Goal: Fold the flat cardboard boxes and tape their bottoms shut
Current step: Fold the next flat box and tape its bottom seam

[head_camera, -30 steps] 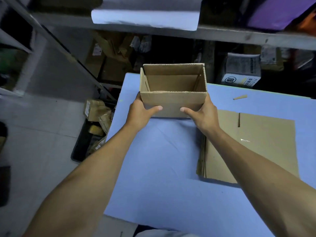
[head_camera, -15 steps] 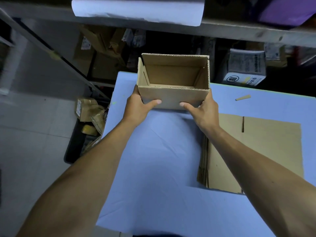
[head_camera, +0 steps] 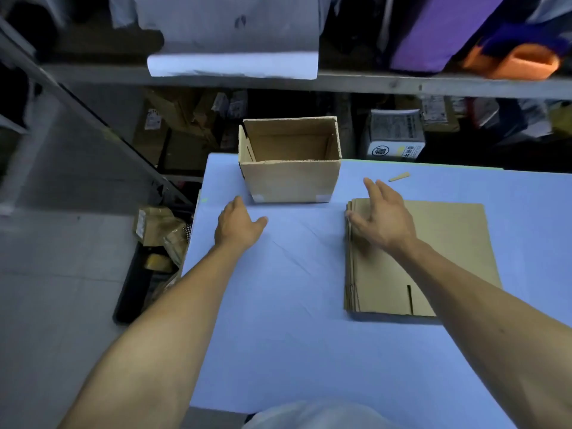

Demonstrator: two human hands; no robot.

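One box assembled and standing; the stack of flats is awaiting folding.

The erected box (head_camera: 289,168) is standing upright at the far edge of the blue table (head_camera: 278,335), open top up, with pale tape corners showing along its bottom edge, so it is judged complete. The left hand (head_camera: 238,226) is hovering just short of it, fingers relaxed, holding nothing. The right hand (head_camera: 382,216) is spreading open over the left edge of the flat cardboard stack (head_camera: 448,243); contact cannot be confirmed. Several flats appear to remain.
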